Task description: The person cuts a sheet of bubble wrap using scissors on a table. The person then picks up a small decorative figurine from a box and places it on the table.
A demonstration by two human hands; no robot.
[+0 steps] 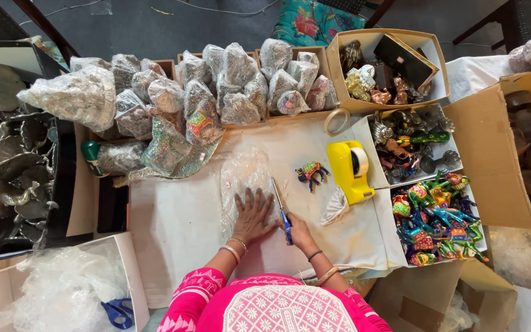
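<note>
A person's left hand [253, 216] presses flat, fingers spread, on a clear bubble wrap sheet [247, 178] on the table [173, 227]; the right hand [299, 232] grips blue-handled scissors [281, 209], best kept cutting straight alongside the pinning palm.

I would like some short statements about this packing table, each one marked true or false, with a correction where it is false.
1. The left hand lies flat on the clear bubble wrap. True.
2. The right hand holds a knife. False: it holds blue-handled scissors.
3. The yellow tape dispenser stands to the right of the small painted figurine. True.
4. The figurine on the white sheet is already wrapped. False: it lies bare.
</note>
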